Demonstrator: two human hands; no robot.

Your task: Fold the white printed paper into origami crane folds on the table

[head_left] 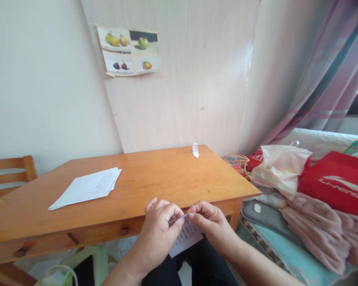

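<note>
Between my two hands, above my lap and just off the table's front edge, is a sheet of printed paper [186, 238]. My left hand [161, 226] pinches its upper edge between thumb and forefinger, the other fingers curled. My right hand [213, 220] pinches the same edge close to the left fingertips. The edge looks folded or creased where the fingers meet, and the rest of the sheet hangs down below the hands. A small folded paper piece [195, 150] stands near the back edge of the wooden table [155, 178].
A stack of printed sheets [86, 188] lies on the table's left part. A wooden chair [12, 172] stands at the far left, a pale green stool [92, 254] below. On the right are a red bag [337, 182], a white plastic bag [279, 167] and a pink cloth [313, 226].
</note>
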